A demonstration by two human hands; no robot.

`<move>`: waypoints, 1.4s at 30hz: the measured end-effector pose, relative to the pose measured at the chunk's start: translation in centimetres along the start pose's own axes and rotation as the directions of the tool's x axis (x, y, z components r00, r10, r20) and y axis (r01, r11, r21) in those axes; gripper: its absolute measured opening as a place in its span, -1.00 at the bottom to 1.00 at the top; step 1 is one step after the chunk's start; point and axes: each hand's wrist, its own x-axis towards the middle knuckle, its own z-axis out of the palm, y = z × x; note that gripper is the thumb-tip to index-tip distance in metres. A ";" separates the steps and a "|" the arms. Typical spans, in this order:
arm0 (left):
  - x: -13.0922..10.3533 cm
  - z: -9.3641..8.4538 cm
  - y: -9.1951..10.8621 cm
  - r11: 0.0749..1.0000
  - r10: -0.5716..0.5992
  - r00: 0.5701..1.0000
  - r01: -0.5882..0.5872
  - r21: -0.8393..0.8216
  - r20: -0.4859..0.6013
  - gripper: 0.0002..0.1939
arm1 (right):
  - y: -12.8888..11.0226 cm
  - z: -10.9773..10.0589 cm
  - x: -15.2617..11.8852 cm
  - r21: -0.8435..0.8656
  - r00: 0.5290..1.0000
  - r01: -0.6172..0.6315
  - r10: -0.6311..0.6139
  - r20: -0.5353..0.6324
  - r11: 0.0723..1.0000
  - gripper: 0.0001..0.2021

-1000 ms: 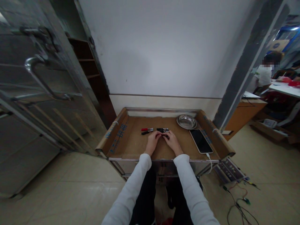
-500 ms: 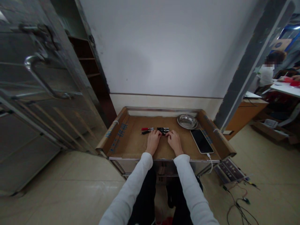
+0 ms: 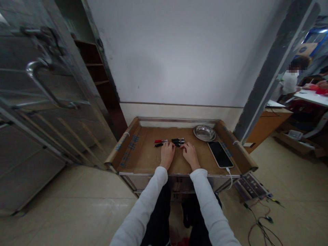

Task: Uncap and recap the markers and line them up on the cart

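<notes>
On the cardboard-lined cart top [image 3: 148,160], my left hand [image 3: 167,155] and my right hand [image 3: 190,155] face each other. Their fingertips close on the two ends of a slim black piece [image 3: 177,145], too small to identify. Just beyond it lie black pieces with silver ends [image 3: 176,140], side by side. To the left is a red piece with a silver end [image 3: 159,141], and nearer me a black one [image 3: 158,145], partly behind my left hand.
A round metal dish [image 3: 204,132] sits at the cart's back right. In front of it lies a phone [image 3: 220,154] with a white cable [image 3: 230,178] over the edge. Raised cardboard sides [image 3: 239,150] border the top. Cables [image 3: 263,225] lie on the floor, and a person [image 3: 290,80] is at far right.
Both hands stay at nearly the same place, with only a slight shift of the fingers and the small black pieces between them. The dish and phone have not moved.
</notes>
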 end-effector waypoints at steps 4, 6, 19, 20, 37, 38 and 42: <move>-0.4 -0.5 0.1 0.988 -0.121 0.987 0.130 0.082 -0.107 -0.80 | -0.3 -0.1 0.0 0.035 0.991 0.100 -0.103 0.090 0.994 -0.60; -0.6 -0.7 0.1 0.967 -0.208 0.962 0.229 0.107 -0.177 -0.75 | -0.4 -0.1 0.0 0.022 0.985 0.126 -0.128 0.116 0.992 -0.58; -0.7 -0.8 -0.7 0.947 -0.321 0.930 0.315 -0.065 -0.177 -0.78 | -0.6 0.0 -0.1 -0.001 0.997 0.081 -0.081 0.003 0.997 -0.58; -0.7 -0.8 -0.8 0.963 -0.255 0.953 0.235 -0.132 -0.162 -0.78 | -0.7 0.0 -0.2 0.002 0.997 0.075 -0.075 -0.022 0.997 -0.56; -0.8 -1.4 -0.1 0.785 -0.029 0.997 -0.020 -0.620 -0.069 -0.59 | -0.8 -0.4 -0.9 0.114 0.990 0.136 -0.139 0.016 0.984 -0.77; -0.8 -1.4 -0.1 0.789 -0.035 0.996 -0.021 -0.614 -0.079 -0.62 | -0.8 -0.3 -0.8 0.129 0.990 0.138 -0.141 0.018 0.982 -0.78; -0.7 -1.5 -0.2 0.800 -0.068 0.989 -0.026 -0.599 -0.134 -0.75 | -0.4 0.0 -0.7 0.187 0.990 0.135 -0.140 0.011 0.973 -0.81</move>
